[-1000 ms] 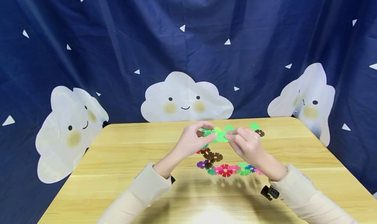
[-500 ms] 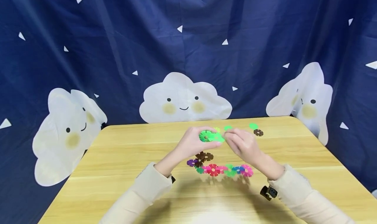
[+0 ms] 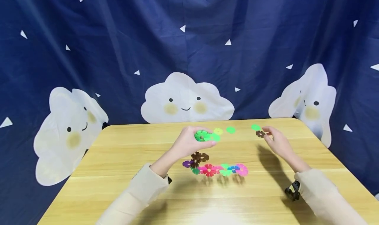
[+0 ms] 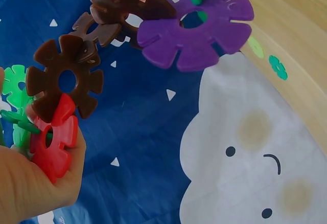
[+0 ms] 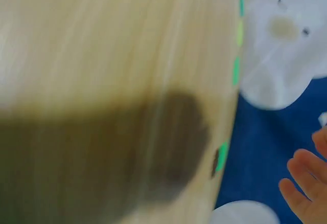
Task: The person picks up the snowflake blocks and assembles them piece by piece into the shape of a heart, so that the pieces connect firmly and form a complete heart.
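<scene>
My left hand (image 3: 184,142) grips a chain of slotted flower discs by its green end discs (image 3: 201,136). In the left wrist view a red disc (image 4: 55,144) sits against the palm, joined to brown discs (image 4: 66,80) and a purple disc (image 4: 196,29). The rest of the chain hangs below the hand, with a red disc (image 3: 209,170) midway and a pink disc (image 3: 241,169) at its right end. My right hand (image 3: 278,142) is raised with nothing in it, its fingers parted, close beside a loose brown disc (image 3: 260,134).
Loose discs lie along the table's far edge: a yellow one (image 3: 218,131), a green one (image 3: 231,130) and another green disc (image 3: 255,127) by the brown one. The wooden table (image 3: 124,152) ends at a dark blue curtain (image 3: 124,54) with clouds.
My right hand has let go of the chain and moved right to near the loose brown disc. My left hand keeps its grip, and the hanging chain has swung left.
</scene>
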Available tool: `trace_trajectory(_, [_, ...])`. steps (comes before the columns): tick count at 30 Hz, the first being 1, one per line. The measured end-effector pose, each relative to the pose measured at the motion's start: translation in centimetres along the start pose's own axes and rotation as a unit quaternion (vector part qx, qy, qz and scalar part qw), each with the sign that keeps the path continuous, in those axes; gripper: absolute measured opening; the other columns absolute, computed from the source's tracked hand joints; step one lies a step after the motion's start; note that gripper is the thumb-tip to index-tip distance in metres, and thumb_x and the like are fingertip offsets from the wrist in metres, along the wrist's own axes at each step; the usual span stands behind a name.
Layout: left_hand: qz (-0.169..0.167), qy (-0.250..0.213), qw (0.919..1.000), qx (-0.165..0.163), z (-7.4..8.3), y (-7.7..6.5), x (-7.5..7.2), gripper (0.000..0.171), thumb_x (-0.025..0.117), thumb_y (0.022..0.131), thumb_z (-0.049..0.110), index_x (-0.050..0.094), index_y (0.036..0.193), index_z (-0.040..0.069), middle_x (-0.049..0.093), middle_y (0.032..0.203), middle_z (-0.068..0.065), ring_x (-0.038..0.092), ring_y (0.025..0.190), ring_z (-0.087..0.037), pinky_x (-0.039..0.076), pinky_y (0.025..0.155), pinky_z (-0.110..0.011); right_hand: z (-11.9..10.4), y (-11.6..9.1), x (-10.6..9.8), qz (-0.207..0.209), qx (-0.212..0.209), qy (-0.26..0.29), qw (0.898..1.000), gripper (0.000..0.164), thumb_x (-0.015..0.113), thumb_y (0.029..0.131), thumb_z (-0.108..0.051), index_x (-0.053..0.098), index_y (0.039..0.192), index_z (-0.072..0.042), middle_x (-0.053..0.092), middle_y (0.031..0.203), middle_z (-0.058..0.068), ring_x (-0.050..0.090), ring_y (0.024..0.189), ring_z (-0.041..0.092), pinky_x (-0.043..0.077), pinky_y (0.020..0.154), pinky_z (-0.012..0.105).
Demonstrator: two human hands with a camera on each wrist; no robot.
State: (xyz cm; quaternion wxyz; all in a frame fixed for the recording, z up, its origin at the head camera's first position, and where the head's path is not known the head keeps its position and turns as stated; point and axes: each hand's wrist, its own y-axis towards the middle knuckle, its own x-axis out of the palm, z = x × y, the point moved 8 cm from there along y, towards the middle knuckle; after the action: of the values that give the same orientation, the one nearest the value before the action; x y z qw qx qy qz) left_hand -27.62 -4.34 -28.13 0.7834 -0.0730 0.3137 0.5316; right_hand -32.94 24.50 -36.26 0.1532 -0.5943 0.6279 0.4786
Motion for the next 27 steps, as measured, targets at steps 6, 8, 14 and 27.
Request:
trace_trajectory(6, [-0.013, -0.008, 0.9999, -0.003, 0.1, -0.1, 0.6, 0.039, 0.074, 0.074, 0.028, 0.067, 0.107, 0.008, 0.042, 0.047, 0.006, 0.033, 0.039, -0.006, 0.032, 0.044, -0.018, 4.1, -0.5, 2.4, -0.095, 0.003, -0.001, 0.995, 0.044, 0.049, 0.086, -0.01, 0.041, 0.122, 0.013, 0.047, 0.118, 0.036, 0.046, 0.104, 0.053, 0.037, 0.09, 0.057])
trace_trajectory(8, [-0.019, -0.011, 0.9998, -0.001, 0.1, -0.1, 0.8, 0.038, 0.074, 0.074, 0.028, 0.067, 0.106, 0.008, 0.045, 0.048, 0.006, 0.035, 0.04, -0.006, 0.033, 0.043, -0.018, 4.9, -0.7, 3.2, -0.127, 0.011, 0.005, 0.992, 0.048, 0.05, 0.085, -0.01, 0.037, 0.124, 0.014, 0.043, 0.121, 0.038, 0.044, 0.105, 0.055, 0.035, 0.092, 0.057])
trace_trajectory(14, [-0.026, -0.011, 0.9996, 0.003, 0.2, -0.2, 1.2, 0.033, 0.074, 0.075, 0.027, 0.069, 0.103, 0.011, 0.06, 0.063, 0.004, 0.038, 0.041, -0.005, 0.033, 0.043, -0.018, 5.8, -0.5, 4.9, -0.194, 0.055, 0.003, 0.979, 0.057, 0.054, 0.085, -0.007, 0.028, 0.13, 0.018, 0.033, 0.125, 0.044, 0.034, 0.112, 0.059, 0.029, 0.093, 0.063])
trace_trajectory(27, [-0.029, -0.002, 0.9995, 0.013, 0.7, 0.0, 1.3, 0.033, 0.074, 0.074, 0.029, 0.069, 0.101, 0.01, 0.053, 0.055, 0.007, 0.037, 0.04, -0.005, 0.031, 0.042, -0.018, 2.9, 0.5, 6.4, -0.214, 0.03, -0.005, 0.976, 0.033, 0.051, 0.088, -0.005, 0.049, 0.114, 0.016, 0.061, 0.097, 0.03, 0.059, 0.088, 0.04, 0.048, 0.075, 0.047])
